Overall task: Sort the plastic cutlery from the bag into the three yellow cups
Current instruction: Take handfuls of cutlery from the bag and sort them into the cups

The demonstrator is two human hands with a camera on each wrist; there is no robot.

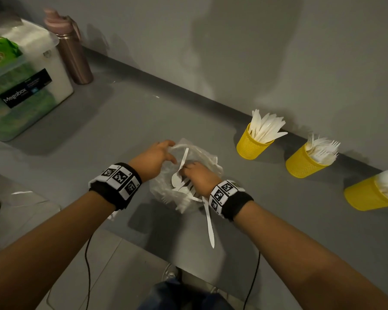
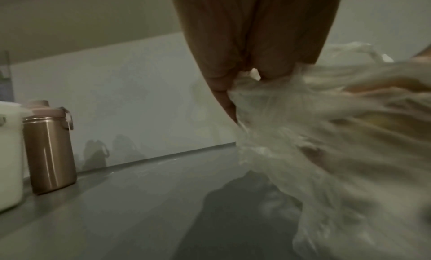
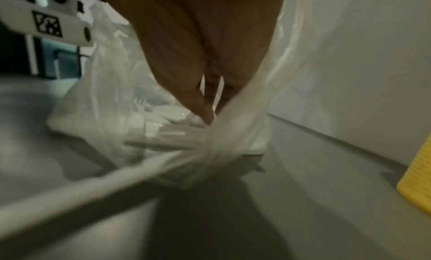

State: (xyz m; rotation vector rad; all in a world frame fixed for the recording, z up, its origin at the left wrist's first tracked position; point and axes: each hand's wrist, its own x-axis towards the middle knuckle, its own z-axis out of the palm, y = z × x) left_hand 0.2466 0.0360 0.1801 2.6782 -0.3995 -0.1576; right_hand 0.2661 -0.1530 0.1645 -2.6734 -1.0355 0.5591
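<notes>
Three yellow cups stand along the far-right wall in the head view: the knife cup, the fork cup and a third cup at the right edge, its white contents too blurred to name. Your left hand pinches the rim of the clear plastic bag at the middle of the grey table, likely to keep its mouth open. Your right hand reaches inside, fingers curled among loose pieces; a spoon stands beside it and a knife juts toward you from under the wrist.

From the left wrist, the fingers clamp bunched bag film; a copper bottle stands at the far left.

From the right wrist, the fingertips dip toward the cutlery heap in the bag. Whether they have closed on a piece, you cannot tell.
</notes>
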